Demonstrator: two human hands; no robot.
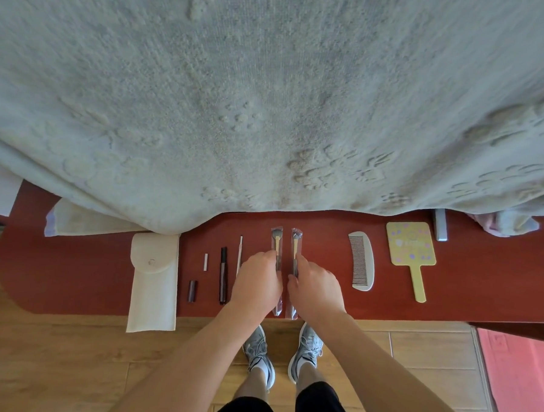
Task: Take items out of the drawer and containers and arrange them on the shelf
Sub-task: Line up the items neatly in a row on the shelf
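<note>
Two makeup brushes in clear sleeves lie side by side on the red-brown shelf [416, 304]. My left hand [257, 282] pinches the handle of the left brush [276, 237]. My right hand [315, 288] pinches the handle of the right brush [295, 240]. Left of them lie a thin white stick [239, 254], a dark pen-like tube [223, 275], a small white cap [205, 261], a short dark tube [192, 291] and a cream pouch [153, 281]. To the right lie a white comb [361, 261] and a yellow hand mirror [411, 251].
A pale green fleece blanket [270, 95] hangs over the back of the shelf. A grey bar [440, 225] sits at the far right under its edge. The pouch overhangs the shelf's front edge. Wood floor [67, 352], my shoes and a pink mat [520, 376] lie below.
</note>
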